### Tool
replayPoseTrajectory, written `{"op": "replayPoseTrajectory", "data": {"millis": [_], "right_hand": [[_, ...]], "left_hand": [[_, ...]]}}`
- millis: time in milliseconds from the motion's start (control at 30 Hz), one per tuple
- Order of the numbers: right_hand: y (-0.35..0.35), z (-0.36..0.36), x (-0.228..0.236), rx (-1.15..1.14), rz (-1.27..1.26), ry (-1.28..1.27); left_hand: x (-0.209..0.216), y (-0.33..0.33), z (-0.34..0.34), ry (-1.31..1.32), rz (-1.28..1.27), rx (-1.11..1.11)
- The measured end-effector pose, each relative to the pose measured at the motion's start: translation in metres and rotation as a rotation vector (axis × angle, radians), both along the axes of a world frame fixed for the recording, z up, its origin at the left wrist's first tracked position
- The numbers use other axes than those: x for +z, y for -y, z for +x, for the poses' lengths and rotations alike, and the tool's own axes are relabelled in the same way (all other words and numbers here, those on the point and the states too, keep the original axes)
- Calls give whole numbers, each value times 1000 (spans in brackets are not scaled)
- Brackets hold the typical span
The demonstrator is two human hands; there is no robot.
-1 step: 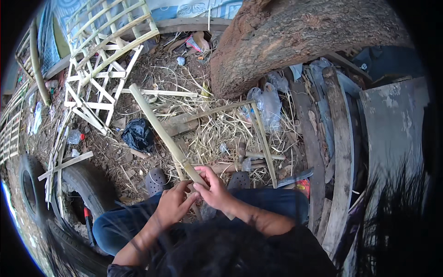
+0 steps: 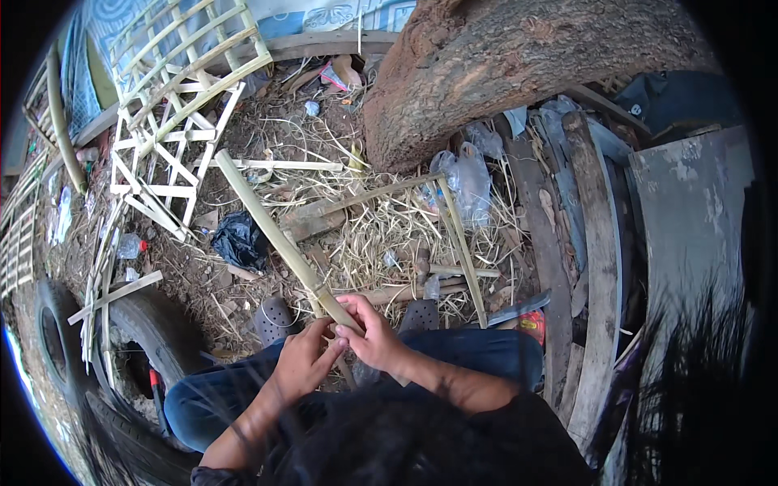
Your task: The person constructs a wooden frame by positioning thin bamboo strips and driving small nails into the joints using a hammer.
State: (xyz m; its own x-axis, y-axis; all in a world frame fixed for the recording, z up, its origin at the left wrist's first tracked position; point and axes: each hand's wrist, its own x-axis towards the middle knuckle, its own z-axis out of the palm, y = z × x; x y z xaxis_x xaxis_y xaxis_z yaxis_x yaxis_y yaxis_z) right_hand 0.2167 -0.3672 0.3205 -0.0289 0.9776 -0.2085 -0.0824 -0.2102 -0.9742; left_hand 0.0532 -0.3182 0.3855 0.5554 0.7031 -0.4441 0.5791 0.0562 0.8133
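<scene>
A pale bamboo pole (image 2: 271, 231) slants from my lap up to the far left, with a knobbly node just beyond my hands. My right hand (image 2: 371, 336) is wrapped round it near its lower end. Close against it, my left hand (image 2: 306, 356) is closed, its thumb tip meeting the right hand's fingers. What the left fingers grip is hidden. Beneath the hands a second, thinner stick (image 2: 346, 373) shows in part. My legs in blue jeans are spread to either side, with grey clogs (image 2: 275, 319) on my feet.
Bamboo shavings (image 2: 373, 227) litter the ground. A bamboo lattice (image 2: 182, 73) leans at the far left, above a black plastic bag (image 2: 240, 240). Old tires (image 2: 154, 324) lie on the left. A thick trunk (image 2: 519, 69) crosses the far right; planks (image 2: 596, 267) run along the right.
The bamboo pole's far end has shifted slightly left and toward me. Both hands have moved a little left with it and keep their hold.
</scene>
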Motion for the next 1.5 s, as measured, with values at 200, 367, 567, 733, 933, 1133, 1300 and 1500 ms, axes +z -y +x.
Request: {"op": "replayPoseTrajectory", "data": {"millis": [200, 367, 567, 733, 933, 1133, 1300, 1500], "right_hand": [[13, 16, -6, -25, 109, 35], [19, 28, -9, -28, 244, 177], [24, 37, -18, 7, 386, 300], [30, 48, -11, 134, 329, 253], [20, 55, -35, 199, 250, 279], [4, 55, -44, 271, 142, 573], [-7, 175, 45, 406, 25, 629], [-15, 371, -81, -45, -386, 908]], "left_hand": [[-18, 3, 30, 226, 71, 81], [-26, 9, 42, 199, 186, 192], [-38, 18, 42, 209, 88, 345], [-36, 16, 44, 274, 152, 390], [-38, 15, 36, 414, 168, 600], [-45, 12, 23, 452, 229, 596], [-60, 3, 23, 668, 36, 672], [-101, -1, 24, 304, -28, 645]]}}
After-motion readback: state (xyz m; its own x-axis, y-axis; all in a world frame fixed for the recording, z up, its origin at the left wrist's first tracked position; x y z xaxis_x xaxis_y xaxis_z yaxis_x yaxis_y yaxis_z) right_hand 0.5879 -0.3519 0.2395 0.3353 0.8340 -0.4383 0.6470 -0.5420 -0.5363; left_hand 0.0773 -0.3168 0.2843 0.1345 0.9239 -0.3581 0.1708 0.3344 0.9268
